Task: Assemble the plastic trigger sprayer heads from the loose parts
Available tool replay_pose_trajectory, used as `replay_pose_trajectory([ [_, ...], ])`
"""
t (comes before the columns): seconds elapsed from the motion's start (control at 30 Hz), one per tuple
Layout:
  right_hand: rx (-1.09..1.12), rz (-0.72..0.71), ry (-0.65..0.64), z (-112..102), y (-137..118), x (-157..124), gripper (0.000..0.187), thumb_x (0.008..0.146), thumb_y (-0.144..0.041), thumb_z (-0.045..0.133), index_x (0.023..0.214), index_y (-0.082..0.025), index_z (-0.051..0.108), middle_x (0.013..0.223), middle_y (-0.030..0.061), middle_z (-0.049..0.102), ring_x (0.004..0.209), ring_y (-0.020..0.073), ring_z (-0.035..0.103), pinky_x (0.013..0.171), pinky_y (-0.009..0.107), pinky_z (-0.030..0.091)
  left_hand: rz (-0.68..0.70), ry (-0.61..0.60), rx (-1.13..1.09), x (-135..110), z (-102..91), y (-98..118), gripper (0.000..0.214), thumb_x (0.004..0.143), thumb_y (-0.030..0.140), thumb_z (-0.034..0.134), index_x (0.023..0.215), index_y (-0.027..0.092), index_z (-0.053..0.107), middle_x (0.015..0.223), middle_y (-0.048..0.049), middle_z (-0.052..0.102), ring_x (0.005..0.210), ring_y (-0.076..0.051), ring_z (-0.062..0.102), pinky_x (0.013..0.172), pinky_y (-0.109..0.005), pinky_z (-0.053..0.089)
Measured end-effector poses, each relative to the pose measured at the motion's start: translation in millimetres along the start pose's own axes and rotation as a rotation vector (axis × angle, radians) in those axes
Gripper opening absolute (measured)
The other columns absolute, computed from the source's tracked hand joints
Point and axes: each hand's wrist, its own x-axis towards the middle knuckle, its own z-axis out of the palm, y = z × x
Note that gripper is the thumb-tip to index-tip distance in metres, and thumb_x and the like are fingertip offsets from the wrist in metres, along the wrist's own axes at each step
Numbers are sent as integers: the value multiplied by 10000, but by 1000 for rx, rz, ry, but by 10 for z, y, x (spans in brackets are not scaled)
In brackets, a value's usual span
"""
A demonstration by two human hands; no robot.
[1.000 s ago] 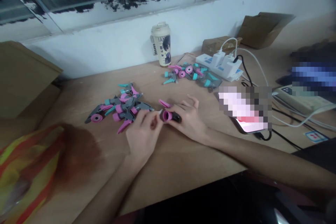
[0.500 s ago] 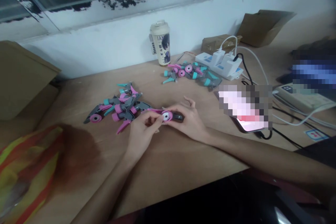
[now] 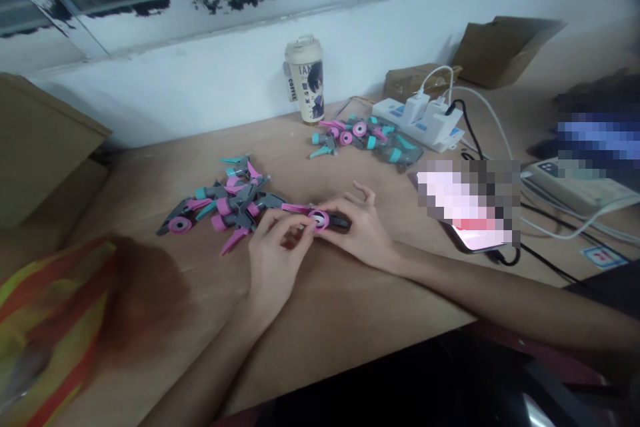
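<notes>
My right hand (image 3: 363, 227) is closed round a grey trigger spray head (image 3: 339, 221); its pink collar faces up towards me and its pink trigger points left. Inside the collar shows a small white disc (image 3: 319, 219), partly covered by fingertips. My left hand (image 3: 277, 247) has thumb and forefinger pinched at that disc, at the collar's left edge. Left of my hands lies a loose pile of similar spray heads (image 3: 240, 203) in grey, pink and turquoise. Another group of spray heads (image 3: 360, 133) sits farther back.
A coffee cup (image 3: 306, 83) stands by the wall. To the right are a white power strip (image 3: 425, 121) with chargers and cables, and a lit phone (image 3: 465, 213). Cardboard (image 3: 45, 147) stands at the left, above a red and yellow bag (image 3: 60, 320). A cardboard box (image 3: 505, 50) is behind.
The white disc faced me more fully before; now less of it shows inside the pink collar. My left fingertips have shifted slightly at the collar, while the right hand keeps its hold.
</notes>
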Motion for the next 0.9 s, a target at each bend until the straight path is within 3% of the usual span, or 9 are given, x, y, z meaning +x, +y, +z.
replay_pose_trajectory([
  [0.6,-21,-48,2,7,31,-2,150,771,-289,635,914,-245,620,894,-20,705,898,160,624,1073,446,116,28,-74,74,36,-2,-1,100,770,210,611,861,214,652,832,-4,581,619,-89,545,560,-208,491],
  [0.9,-105,-89,-18,0,61,11,159,795,-281,599,949,-244,617,905,-24,702,925,158,615,1078,449,100,12,-40,65,24,50,-9,46,761,183,599,800,202,615,732,18,528,617,-97,525,583,-215,458],
])
